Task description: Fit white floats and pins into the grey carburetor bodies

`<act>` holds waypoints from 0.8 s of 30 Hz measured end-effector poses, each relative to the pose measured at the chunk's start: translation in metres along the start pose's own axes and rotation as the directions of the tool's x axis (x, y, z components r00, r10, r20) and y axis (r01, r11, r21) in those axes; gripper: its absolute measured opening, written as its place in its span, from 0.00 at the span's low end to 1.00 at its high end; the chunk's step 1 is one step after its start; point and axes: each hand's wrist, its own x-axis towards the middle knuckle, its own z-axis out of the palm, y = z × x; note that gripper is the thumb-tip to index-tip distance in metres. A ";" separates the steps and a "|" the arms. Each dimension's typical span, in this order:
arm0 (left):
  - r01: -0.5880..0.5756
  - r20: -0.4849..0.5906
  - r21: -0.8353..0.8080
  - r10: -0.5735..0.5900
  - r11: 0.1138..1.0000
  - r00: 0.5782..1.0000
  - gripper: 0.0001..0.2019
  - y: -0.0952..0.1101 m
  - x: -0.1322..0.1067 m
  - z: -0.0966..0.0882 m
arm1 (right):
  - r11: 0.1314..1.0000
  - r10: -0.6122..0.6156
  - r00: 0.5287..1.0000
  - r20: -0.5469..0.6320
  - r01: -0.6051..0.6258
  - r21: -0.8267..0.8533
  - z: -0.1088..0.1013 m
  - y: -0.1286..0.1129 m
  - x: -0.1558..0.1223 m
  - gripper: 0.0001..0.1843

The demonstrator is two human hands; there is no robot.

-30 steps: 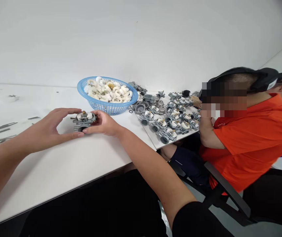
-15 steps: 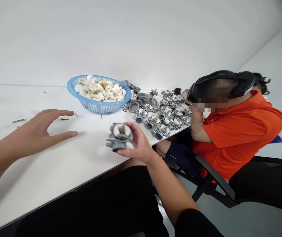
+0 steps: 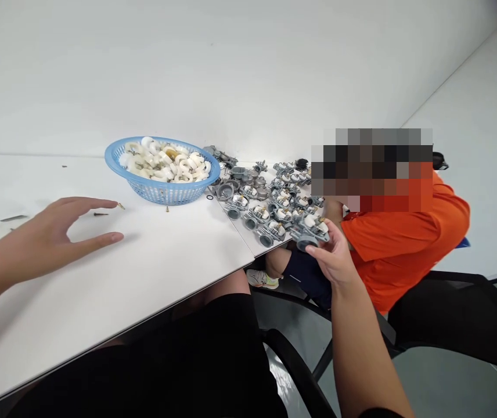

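Observation:
My right hand [image 3: 334, 255] grips a grey metal carburetor [image 3: 310, 231] with a white float on top, held at the near right edge of a group of similar carburetors [image 3: 282, 200]. Over the white table on the left, my left hand [image 3: 76, 229] has its thumb and fingers spread apart, holding nothing. Close to its index fingertip is a small brass piece [image 3: 121, 206], and a dark thin pin [image 3: 100, 214] lies between thumb and finger from this view. Another small brass part [image 3: 167, 209] stands in front of the basket.
A blue plastic basket [image 3: 161, 193] full of white floats [image 3: 179, 165] stands at the back of the table [image 3: 179, 255]. A black ring [image 3: 209, 197] lies beside it. At right sits a person in an orange shirt [image 3: 409, 244], near a black chair [image 3: 461, 313]. Metal tools [image 3: 13, 218] lie far left.
My right hand has carried the carburetor rightward, from above the near table edge to the carburetor group. My left hand keeps its spread pose. The view has shifted slightly right.

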 end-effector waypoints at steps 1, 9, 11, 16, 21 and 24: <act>-0.005 -0.007 -0.007 0.005 1.000 1.000 0.36 0.000 0.000 0.000 | 1.000 0.001 1.000 -0.024 -0.001 0.007 -0.002 0.002 0.007 0.37; -0.023 -0.013 -0.012 0.023 1.000 1.000 0.37 -0.003 0.001 -0.001 | 0.998 -0.002 0.985 -0.175 0.012 0.061 -0.005 0.018 0.037 0.33; -0.023 -0.007 0.001 0.023 1.000 1.000 0.39 -0.004 0.003 -0.001 | 0.997 -0.027 0.973 -0.229 0.042 0.062 -0.011 0.024 0.034 0.33; -0.016 0.019 0.004 0.016 1.000 1.000 0.41 -0.007 0.005 0.003 | 0.996 0.010 0.953 -0.303 0.017 0.087 -0.030 0.038 0.020 0.33; -0.004 0.048 0.048 0.002 0.999 0.999 0.41 -0.014 0.007 0.004 | 0.993 0.078 0.925 -0.373 -0.040 0.109 -0.042 0.049 0.007 0.31; -0.017 0.030 0.065 0.015 0.998 0.999 0.40 -0.016 0.007 0.004 | 0.986 0.126 0.920 -0.371 -0.074 0.150 -0.042 0.055 -0.002 0.32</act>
